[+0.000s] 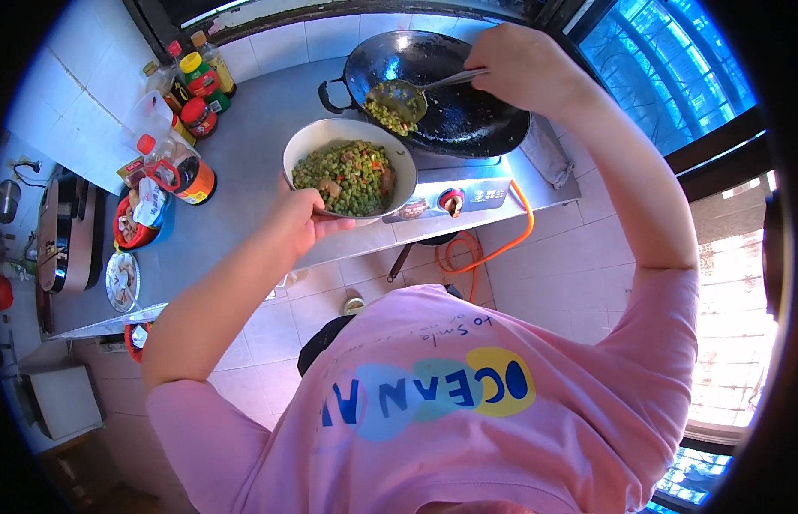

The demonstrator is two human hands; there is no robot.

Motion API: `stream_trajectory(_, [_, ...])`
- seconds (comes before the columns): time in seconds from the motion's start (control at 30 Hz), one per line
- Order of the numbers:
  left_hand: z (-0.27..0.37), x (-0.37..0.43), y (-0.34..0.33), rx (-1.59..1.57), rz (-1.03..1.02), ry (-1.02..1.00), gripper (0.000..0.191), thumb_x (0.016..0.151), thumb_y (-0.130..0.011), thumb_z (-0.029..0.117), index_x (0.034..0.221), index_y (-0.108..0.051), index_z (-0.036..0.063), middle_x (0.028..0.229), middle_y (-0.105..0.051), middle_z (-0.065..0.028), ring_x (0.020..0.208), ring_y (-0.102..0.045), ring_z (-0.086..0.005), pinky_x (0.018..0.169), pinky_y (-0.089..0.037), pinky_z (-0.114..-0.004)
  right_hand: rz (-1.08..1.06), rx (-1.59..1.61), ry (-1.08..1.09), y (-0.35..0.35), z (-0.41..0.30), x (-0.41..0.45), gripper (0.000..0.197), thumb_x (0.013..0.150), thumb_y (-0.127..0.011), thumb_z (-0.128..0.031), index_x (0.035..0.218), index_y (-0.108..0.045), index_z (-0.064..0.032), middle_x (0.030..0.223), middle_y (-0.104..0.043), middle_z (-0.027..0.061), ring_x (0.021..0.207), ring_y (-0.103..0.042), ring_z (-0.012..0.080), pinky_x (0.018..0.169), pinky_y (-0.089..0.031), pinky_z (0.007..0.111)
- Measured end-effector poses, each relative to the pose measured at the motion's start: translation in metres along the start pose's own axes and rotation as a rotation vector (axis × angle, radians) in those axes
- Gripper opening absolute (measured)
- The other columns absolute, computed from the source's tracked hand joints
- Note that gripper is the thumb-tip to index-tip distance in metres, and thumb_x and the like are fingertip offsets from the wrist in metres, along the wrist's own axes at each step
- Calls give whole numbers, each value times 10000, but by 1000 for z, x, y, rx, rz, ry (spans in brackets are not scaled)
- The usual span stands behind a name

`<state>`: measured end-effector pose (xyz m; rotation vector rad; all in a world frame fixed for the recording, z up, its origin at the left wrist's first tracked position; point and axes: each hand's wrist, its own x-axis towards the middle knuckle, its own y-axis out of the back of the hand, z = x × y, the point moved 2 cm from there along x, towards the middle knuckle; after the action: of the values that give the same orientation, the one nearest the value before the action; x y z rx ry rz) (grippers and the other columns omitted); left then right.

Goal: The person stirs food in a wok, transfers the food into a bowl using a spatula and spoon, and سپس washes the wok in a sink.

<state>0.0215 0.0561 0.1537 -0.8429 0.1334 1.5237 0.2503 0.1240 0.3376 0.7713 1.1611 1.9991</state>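
My left hand [302, 218] grips the near left side of a white bowl [290, 151], thumb at its rim. Chopped green vegetables [347, 180] with red bits and pieces of meat fill much of the bowl. With my right hand [518, 67] I hold the handle of a metal ladle [453, 78], whose head is down in a black wok [495, 132]. More chopped greens [386, 119] lie in and around the ladle at the wok's left side. The bowl is held at the wok's near left, overlapping its edge in this view.
The wok sits on a gas stove [482, 186] with an orange hose [526, 225]. Sauce bottles [203, 77] and a dark sauce jug [187, 177] line the counter's left. A red basket [126, 225], a plate [122, 283] and a rice cooker [68, 231] stand farther left. A folded cloth [547, 154] lies right of the wok.
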Motion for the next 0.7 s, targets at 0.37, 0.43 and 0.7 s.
stream_trajectory(0.37, [0,8,1,-15,15,48,741,621,-295,-139,1247,-135,225,1211,-314,-219,846,-544,-466,548,-567,-463,162,347,-106,53,0,-68,176,718,-627,-112,876,-662,-45,721,-622,146,611,-601,244,592,-482,285])
stream_trajectory(0.43, [-1,8,1,-30,9,66,740,621,-291,-139,1246,-138,228,1208,-315,-219,846,-543,-467,548,-567,-464,153,387,-131,43,3,-72,173,723,-629,-116,877,-662,-43,721,-623,146,602,-599,243,580,-479,280])
stream_trajectory(0.7, [-8,-6,0,-24,34,99,735,631,-314,-130,1262,-174,219,1190,-348,-181,894,-526,-438,615,-564,-468,143,80,-207,-26,49,-34,176,765,-602,-181,895,-667,-82,747,-633,119,633,-615,241,573,-494,271])
